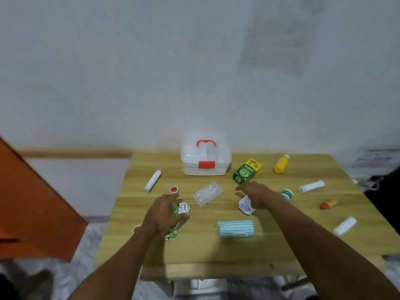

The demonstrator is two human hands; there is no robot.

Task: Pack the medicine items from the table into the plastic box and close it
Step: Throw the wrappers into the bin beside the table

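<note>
A translucent white plastic box (205,161) with a red handle and red latch stands closed at the back of the wooden table (216,252). My left hand (162,215) lies over a crumpled silver and green foil pack (183,210), fingers curled around it. My right hand (255,194) hovers open, palm down, just above a white sachet (245,205), near a green carton (245,173). A clear blister tray (207,193), a small red-capped jar (174,189) and a stack of blue face masks (236,228) lie between and before my hands.
Scattered on the table: a white tube (153,180) at left, a yellow bottle (281,163), a white roll (311,186), a green-white bottle (287,194), a red-yellow item (328,204) and a white tube (344,225) at right. An orange panel (32,202) stands left.
</note>
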